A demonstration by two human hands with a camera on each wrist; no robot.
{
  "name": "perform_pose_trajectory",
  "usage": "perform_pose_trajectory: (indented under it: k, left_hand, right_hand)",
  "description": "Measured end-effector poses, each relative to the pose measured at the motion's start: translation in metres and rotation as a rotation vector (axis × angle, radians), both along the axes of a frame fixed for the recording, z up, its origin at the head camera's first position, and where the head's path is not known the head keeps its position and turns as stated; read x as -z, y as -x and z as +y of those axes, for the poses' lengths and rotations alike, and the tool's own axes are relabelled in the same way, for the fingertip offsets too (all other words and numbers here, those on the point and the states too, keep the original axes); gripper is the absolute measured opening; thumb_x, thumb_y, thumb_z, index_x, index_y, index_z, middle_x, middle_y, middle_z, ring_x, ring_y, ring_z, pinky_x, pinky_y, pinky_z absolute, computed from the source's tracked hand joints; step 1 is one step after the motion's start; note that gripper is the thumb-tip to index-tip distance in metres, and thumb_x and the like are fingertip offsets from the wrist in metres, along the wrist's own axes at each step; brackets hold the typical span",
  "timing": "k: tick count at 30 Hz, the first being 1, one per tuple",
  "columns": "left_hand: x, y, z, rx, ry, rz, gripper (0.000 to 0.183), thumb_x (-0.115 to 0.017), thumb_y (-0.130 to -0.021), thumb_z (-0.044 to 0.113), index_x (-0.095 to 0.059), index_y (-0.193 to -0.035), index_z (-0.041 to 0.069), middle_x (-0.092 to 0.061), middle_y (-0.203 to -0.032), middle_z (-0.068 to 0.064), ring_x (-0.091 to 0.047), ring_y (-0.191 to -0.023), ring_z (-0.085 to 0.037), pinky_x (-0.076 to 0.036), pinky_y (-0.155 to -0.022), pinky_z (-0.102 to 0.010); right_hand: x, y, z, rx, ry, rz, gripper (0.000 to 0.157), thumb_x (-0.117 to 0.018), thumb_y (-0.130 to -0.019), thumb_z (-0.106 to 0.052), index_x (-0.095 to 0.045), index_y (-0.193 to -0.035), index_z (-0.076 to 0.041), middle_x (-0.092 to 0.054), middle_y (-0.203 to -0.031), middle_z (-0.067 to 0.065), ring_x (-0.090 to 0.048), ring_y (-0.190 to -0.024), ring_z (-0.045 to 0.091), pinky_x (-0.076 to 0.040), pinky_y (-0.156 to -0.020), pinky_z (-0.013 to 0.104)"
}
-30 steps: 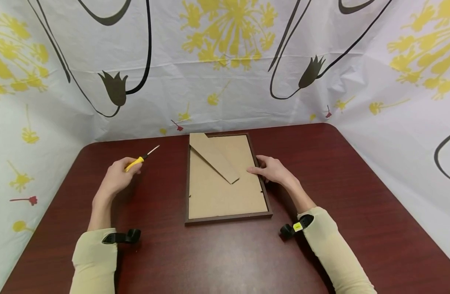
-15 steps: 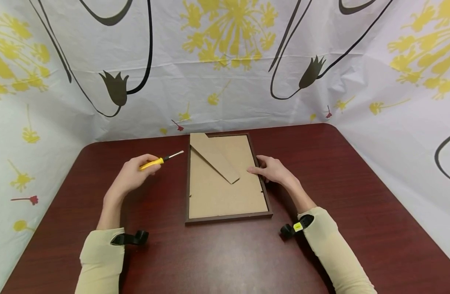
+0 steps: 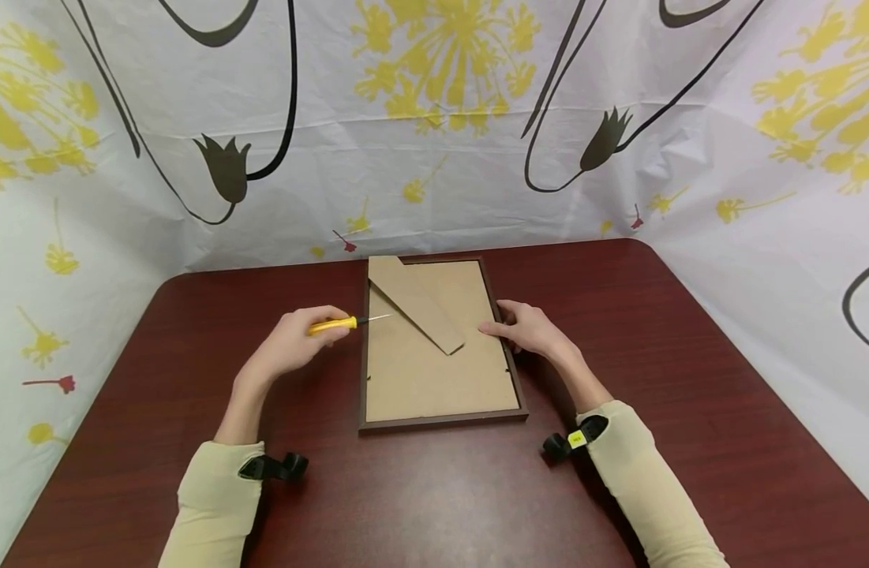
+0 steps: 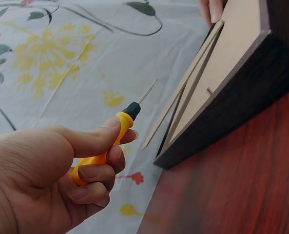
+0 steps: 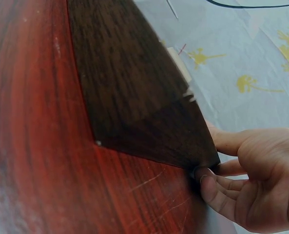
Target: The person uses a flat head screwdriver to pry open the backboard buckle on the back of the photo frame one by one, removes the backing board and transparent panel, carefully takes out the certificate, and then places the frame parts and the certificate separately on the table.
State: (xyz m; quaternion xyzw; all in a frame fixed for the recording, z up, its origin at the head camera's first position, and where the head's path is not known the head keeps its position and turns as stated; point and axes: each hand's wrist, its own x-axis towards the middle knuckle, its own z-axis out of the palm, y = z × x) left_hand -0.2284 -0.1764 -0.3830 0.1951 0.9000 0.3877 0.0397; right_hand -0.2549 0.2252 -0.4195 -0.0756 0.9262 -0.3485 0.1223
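My left hand [image 3: 295,341] pinches the yellow handle of a screwdriver [image 3: 333,324] between thumb and fingers. Its thin metal shaft points right, over the left edge of a picture frame [image 3: 444,421] that lies face down on the table. In the left wrist view the screwdriver tip [image 4: 156,81] stands apart from the frame. A cardboard easel stand [image 3: 414,306] slants across the frame's tan backing board [image 3: 434,386]. At the right edge, my right hand [image 3: 528,328] grips the frame, thumb over the backing and fingers at the outer side, as the right wrist view [image 5: 266,170] also shows.
The reddish-brown table [image 3: 434,505] extends on every side of the frame. A white cloth [image 3: 406,158] with yellow and dark flower prints hangs behind the table and at both sides. Small dark tabs [image 3: 507,370] stick out along the frame's inner edges.
My left hand has moved right with the screwdriver, from beside the frame until the shaft reaches over its left edge. The right hand and the frame have stayed in place.
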Motion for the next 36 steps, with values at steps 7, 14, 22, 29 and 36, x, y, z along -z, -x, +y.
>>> perform_pose_trajectory:
  k: [7,14,22,29,36]
  left_hand:
    - [0.002,-0.003,0.021,0.051,0.017,-0.003,0.019,-0.068,-0.099,0.020,-0.072,-0.115,0.010,-0.068,-0.096,-0.009,-0.056,-0.083,-0.024,-0.045,-0.073,-0.037]
    - [0.007,-0.006,0.043,0.103,0.024,0.005,0.021,-0.069,-0.099,0.023,-0.073,-0.114,0.010,-0.067,-0.095,-0.003,-0.052,-0.077,-0.019,-0.044,-0.069,-0.034]
    - [0.012,-0.011,0.061,0.119,0.042,0.048,0.021,-0.070,-0.096,0.023,-0.075,-0.108,0.007,-0.066,-0.086,-0.002,-0.053,-0.071,-0.014,-0.045,-0.064,-0.030]
    - [0.016,-0.016,0.079,0.153,0.061,0.047,0.019,-0.072,-0.096,0.026,-0.076,-0.104,0.010,-0.064,-0.080,0.002,-0.052,-0.066,-0.012,-0.045,-0.062,-0.028]
    - [0.020,-0.019,0.094,0.193,0.065,0.036,0.020,-0.071,-0.096,0.026,-0.075,-0.101,0.007,-0.063,-0.078,0.002,-0.050,-0.062,-0.010,-0.043,-0.059,-0.026]
  right_hand:
    - [-0.001,0.001,0.001,0.007,-0.004,-0.003,0.085,-0.069,-0.095,-0.046,-0.031,-0.156,0.000,-0.061,-0.103,0.015,-0.062,-0.065,0.021,-0.052,-0.064,0.035]
    - [0.001,0.001,0.001,0.008,0.009,-0.007,0.085,-0.069,-0.095,-0.046,-0.031,-0.156,0.000,-0.060,-0.106,0.016,-0.062,-0.066,0.021,-0.052,-0.064,0.036]
    - [0.000,0.000,-0.001,0.007,0.008,0.003,0.085,-0.069,-0.096,-0.046,-0.031,-0.156,0.000,-0.061,-0.106,0.017,-0.062,-0.065,0.022,-0.052,-0.063,0.036]
    - [0.000,0.000,-0.001,0.008,0.002,0.000,0.085,-0.069,-0.095,-0.045,-0.031,-0.156,0.001,-0.060,-0.105,0.016,-0.061,-0.065,0.021,-0.052,-0.062,0.035]
    - [0.001,0.002,-0.002,0.008,-0.011,0.011,0.085,-0.070,-0.095,-0.045,-0.032,-0.155,0.001,-0.059,-0.103,0.015,-0.061,-0.064,0.021,-0.051,-0.062,0.035]
